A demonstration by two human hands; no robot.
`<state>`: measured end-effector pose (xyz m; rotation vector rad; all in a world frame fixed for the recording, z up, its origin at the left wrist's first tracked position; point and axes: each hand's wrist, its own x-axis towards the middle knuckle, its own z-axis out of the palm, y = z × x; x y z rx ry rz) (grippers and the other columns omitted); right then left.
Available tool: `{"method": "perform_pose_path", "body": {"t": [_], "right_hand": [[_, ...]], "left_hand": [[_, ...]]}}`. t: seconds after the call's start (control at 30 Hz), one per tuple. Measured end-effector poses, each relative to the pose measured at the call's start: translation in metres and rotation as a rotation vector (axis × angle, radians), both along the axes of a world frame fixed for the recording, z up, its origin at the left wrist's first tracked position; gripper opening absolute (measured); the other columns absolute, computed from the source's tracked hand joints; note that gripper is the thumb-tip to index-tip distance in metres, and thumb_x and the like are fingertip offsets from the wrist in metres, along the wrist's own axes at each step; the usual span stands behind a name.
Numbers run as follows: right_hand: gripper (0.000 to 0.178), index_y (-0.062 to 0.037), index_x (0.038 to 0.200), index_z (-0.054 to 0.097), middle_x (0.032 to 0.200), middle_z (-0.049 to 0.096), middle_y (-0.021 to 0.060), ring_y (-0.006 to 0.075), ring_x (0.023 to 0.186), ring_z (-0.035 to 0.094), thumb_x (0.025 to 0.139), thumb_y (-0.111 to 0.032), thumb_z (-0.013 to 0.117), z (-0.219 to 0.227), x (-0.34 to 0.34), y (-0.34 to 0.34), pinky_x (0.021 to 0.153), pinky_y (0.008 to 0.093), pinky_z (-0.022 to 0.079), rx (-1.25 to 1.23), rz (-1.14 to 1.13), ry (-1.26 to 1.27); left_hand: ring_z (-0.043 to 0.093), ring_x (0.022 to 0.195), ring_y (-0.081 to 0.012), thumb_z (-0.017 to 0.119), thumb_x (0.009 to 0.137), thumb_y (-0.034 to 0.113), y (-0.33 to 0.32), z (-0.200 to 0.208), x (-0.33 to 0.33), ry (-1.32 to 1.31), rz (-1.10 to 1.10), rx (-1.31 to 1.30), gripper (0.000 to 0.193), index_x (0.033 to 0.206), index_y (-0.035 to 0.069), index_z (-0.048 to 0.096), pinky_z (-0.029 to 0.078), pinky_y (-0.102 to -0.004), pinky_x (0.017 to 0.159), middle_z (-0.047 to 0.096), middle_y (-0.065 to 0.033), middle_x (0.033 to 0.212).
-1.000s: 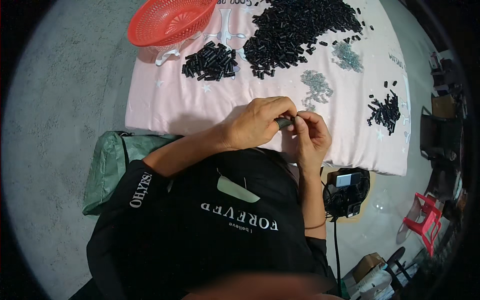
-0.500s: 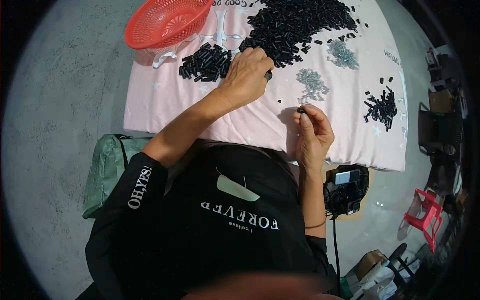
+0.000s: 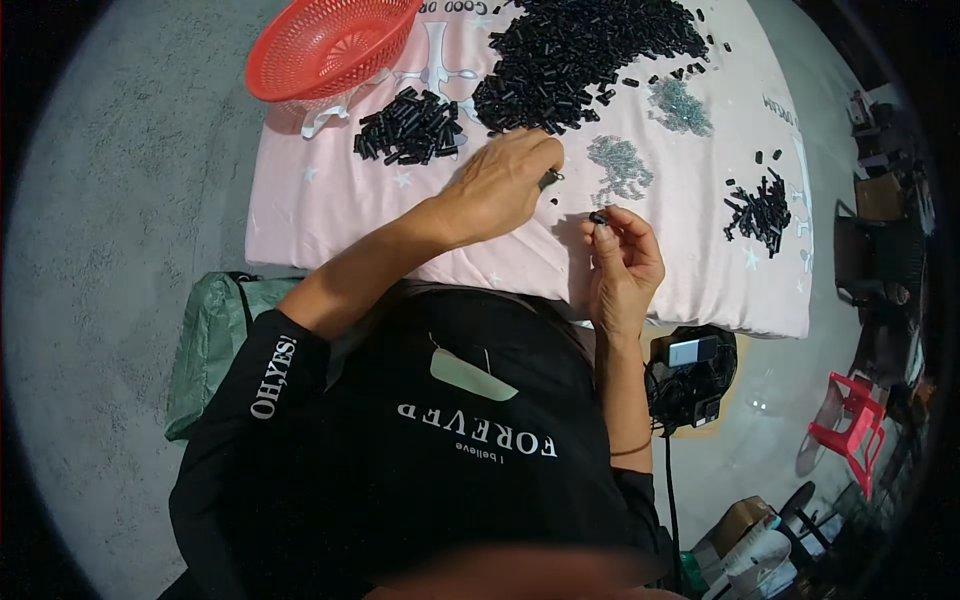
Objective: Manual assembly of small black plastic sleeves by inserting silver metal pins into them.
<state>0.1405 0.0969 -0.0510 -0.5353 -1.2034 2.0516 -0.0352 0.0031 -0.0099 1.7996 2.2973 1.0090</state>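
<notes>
Right hand (image 3: 628, 265) pinching a small black piece (image 3: 598, 218) between its fingers, left hand (image 3: 500, 182) curled at a dark object (image 3: 547, 181), and whether those fingers grasp it, I can't tell!

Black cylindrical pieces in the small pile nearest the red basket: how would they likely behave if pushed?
The black cylindrical pieces would probably scatter, since they lie loosely heaped. Single ones may roll, given their rounded sides. They seem stiff, as none visibly sags or bends.
</notes>
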Motion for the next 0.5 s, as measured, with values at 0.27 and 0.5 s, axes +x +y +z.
{"method": "perform_pose_path", "body": {"t": [0.27,0.5], "right_hand": [[0.021,0.0043,0.116,0.06,0.098,0.068,0.0108,0.0143,0.084,0.065,0.095,0.001,0.061,-0.004,0.001,0.002,0.078,0.0239,0.054,0.033,0.022,-0.01],[0.016,0.0026,0.112,0.06,0.1,0.066,0.0106,0.0137,0.081,0.064,0.095,0.002,0.061,0.0,-0.001,0.001,0.076,0.0242,0.054,-0.03,-0.012,0.065]], "left_hand": [[0.068,0.082,-0.0221,0.057,0.083,-0.01,-0.004,0.02,0.029,-0.396,-0.106,0.067,0.023,0.104,-0.001,0.06,0.053,-0.0328,0.071,0.066,-0.0135,0.09],[0.068,0.081,-0.0216,0.06,0.084,-0.009,-0.005,0.007,0.038,-0.462,-0.162,0.096,0.019,0.102,-0.002,0.062,0.055,-0.0335,0.069,0.064,-0.0123,0.091]]}}
